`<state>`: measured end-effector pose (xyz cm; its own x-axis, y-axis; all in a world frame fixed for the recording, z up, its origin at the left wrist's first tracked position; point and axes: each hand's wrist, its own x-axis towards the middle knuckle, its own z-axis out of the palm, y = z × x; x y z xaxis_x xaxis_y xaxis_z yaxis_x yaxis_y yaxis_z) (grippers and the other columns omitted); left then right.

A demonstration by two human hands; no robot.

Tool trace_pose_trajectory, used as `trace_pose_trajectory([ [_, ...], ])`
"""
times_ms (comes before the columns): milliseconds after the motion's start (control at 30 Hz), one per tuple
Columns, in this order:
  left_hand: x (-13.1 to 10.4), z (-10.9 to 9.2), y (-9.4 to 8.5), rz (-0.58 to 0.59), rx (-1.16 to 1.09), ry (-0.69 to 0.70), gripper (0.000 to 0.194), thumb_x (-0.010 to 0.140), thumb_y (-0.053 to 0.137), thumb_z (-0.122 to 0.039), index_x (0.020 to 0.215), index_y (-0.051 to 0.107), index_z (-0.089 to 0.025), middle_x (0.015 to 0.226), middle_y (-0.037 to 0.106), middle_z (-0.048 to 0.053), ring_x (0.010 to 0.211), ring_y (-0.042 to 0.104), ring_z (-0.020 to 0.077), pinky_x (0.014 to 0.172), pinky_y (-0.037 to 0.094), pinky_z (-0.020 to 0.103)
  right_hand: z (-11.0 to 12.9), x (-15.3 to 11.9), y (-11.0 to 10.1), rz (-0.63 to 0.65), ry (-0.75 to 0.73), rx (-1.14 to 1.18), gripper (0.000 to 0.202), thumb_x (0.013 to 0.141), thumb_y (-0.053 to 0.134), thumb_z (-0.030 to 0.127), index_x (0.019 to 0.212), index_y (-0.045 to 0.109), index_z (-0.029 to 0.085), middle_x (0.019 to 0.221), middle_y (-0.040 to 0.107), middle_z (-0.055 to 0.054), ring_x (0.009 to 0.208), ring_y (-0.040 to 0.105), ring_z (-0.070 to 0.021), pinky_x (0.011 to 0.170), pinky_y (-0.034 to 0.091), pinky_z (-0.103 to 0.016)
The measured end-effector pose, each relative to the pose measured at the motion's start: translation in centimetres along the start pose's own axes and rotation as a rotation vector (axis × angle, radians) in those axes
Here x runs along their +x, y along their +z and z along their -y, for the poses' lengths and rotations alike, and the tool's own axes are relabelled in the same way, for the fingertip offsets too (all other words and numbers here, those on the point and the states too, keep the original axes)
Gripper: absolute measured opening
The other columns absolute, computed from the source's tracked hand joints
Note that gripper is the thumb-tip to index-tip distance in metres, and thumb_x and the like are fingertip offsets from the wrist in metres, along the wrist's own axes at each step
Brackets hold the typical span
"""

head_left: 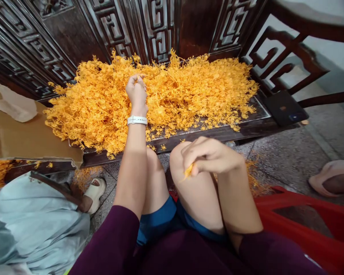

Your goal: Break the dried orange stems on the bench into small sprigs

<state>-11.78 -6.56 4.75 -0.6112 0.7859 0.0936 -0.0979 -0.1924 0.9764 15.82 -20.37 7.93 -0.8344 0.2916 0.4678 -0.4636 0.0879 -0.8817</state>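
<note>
One small orange piece is gripped by the closed fingers of the right hand, at lower centre. The left hand is held at one large orange heap, upper centre; its fingers are bent, but whether anything is gripped cannot be told. One phone is seen at right.

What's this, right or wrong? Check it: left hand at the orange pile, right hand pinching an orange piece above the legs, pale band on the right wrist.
Wrong wrist: the head view shows the pale band on the left wrist, not the right. The rest stands: the left hand is at the orange pile, and the right hand pinches an orange piece above the legs.
</note>
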Motion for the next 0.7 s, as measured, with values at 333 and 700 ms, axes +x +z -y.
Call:
trace_pose_trajectory([
  [333, -4.4, -1.8, 2.6, 0.074, -0.212, -0.148, 0.022, 0.104, 0.061, -0.021, 0.083, 0.066, -0.024, 0.057, 0.05, -0.004, 0.045, 0.038, 0.0071, 0.042, 0.026, 0.023, -4.9, 1.2, -4.8, -1.042, 0.172, 0.41, 0.032, 0.083, 0.081, 0.05, 0.103, 0.072, 0.026, 0.086, 0.066, 0.001, 0.064, 0.051, -0.0099, 0.057, 0.046, -0.023],
  [700, -8.4, -1.7, 6.3, 0.334, -0.111, -0.142, 0.021, 0.102, 0.065, -0.019, 0.081, 0.068, -0.021, 0.059, 0.051, -0.003, 0.051, 0.043, 0.0081, 0.05, 0.031, 0.022, -5.9, 2.2, -3.3, -0.925, 0.205, 0.296, 0.044, 0.08, 0.089, 0.048, 0.113, 0.073, 0.023, 0.095, 0.07, -0.002, 0.076, 0.062, -0.0106, 0.067, 0.052, -0.022],
])
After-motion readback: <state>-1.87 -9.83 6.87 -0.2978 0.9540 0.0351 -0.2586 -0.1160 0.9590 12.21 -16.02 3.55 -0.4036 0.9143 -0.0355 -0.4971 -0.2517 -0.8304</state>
